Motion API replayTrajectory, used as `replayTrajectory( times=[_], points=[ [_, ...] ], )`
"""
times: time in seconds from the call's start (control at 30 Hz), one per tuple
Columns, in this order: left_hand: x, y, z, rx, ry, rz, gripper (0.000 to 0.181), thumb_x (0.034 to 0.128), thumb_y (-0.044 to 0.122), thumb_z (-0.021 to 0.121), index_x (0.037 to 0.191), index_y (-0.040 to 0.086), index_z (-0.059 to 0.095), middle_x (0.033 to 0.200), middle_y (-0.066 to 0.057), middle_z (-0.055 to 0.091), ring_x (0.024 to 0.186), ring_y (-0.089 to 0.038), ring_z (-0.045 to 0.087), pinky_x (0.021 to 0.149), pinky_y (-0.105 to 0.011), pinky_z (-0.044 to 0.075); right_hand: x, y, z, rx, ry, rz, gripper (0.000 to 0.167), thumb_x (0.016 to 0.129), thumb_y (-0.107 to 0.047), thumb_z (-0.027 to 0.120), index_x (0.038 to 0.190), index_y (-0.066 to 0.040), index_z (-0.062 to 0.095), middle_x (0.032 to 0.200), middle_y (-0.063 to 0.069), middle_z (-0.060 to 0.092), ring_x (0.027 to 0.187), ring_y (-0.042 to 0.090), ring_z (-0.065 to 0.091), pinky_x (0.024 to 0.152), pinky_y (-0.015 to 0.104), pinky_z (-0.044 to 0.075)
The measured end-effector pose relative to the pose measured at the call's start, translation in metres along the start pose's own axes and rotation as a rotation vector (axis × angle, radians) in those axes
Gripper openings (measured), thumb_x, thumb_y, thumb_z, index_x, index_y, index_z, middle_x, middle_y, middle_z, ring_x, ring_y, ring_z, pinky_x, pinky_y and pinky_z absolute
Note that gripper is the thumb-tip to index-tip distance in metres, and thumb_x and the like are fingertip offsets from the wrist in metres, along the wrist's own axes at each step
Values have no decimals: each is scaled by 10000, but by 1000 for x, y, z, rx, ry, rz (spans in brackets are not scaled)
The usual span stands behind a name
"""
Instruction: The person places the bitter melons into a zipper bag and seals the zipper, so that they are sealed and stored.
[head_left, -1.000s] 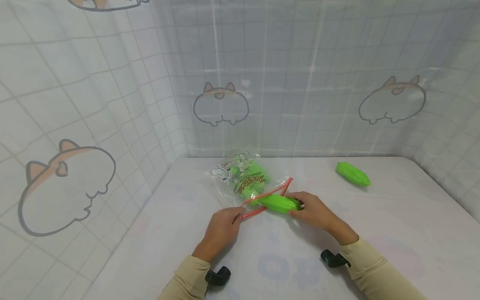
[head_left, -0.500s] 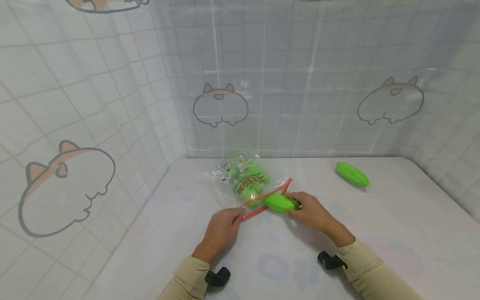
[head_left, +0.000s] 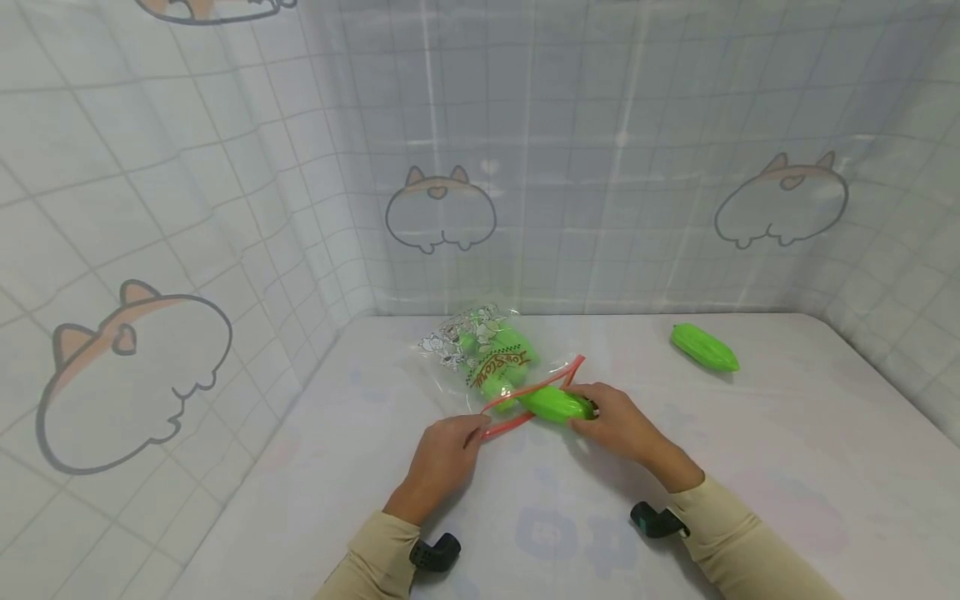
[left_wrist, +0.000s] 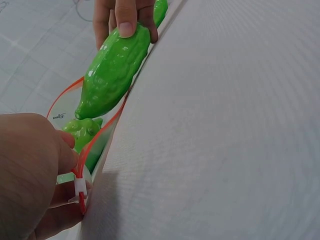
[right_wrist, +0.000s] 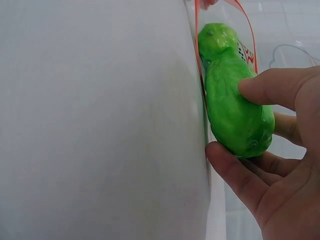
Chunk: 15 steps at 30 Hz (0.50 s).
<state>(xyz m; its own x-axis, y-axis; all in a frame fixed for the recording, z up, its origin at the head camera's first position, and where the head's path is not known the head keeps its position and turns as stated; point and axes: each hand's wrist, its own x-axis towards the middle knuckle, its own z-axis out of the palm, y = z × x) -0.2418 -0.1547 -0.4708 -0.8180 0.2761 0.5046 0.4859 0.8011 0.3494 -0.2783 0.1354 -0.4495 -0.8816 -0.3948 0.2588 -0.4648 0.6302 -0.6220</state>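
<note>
A clear zip bag (head_left: 442, 348) with a red zip edge (head_left: 508, 426) and printed cartoon figures lies on the table, its mouth spread apart. Bright green pieces (head_left: 513, 343) show through the plastic. My left hand (head_left: 441, 454) pinches the near corner of the zip edge, beside a white slider (left_wrist: 80, 186) seen in the left wrist view. My right hand (head_left: 618, 423) grips a glossy, bumpy green bitter melon (head_left: 553, 405) by its blunt end, thumb on top. The melon's pointed end sits at the bag's mouth, close to the green pieces inside.
Another green bitter melon (head_left: 705, 347) lies at the back right of the white table (head_left: 750, 433). Grid-patterned curtains (head_left: 600, 208) with cartoon dog drawings rise behind and at both sides.
My right hand has moved slightly left with the bitter melon, bringing it a little further into the bag's mouth. My left hand and the bag have stayed in place.
</note>
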Motion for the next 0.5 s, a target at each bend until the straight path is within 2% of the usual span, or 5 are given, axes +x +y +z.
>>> replayTrajectory(
  times=[0.2,0.5],
  points=[
    [0,0,1,0,22,19,201,883,72,756,1078,112,780,1010,-18,756,907,-166,708,809,-385,581,1,-3,2,5,-11,30,500,888,-107,750,1360,-28,607,1264,133,632,1073,252,582,909,437,506],
    [-1,0,1,-3,30,31,196,879,60,752,1068,103,780,1008,-22,756,910,-169,709,806,-386,580,3,-3,5,-3,-4,23,508,886,-112,747,1362,-12,600,1279,149,625,1074,251,584,908,438,508]
  ],
)
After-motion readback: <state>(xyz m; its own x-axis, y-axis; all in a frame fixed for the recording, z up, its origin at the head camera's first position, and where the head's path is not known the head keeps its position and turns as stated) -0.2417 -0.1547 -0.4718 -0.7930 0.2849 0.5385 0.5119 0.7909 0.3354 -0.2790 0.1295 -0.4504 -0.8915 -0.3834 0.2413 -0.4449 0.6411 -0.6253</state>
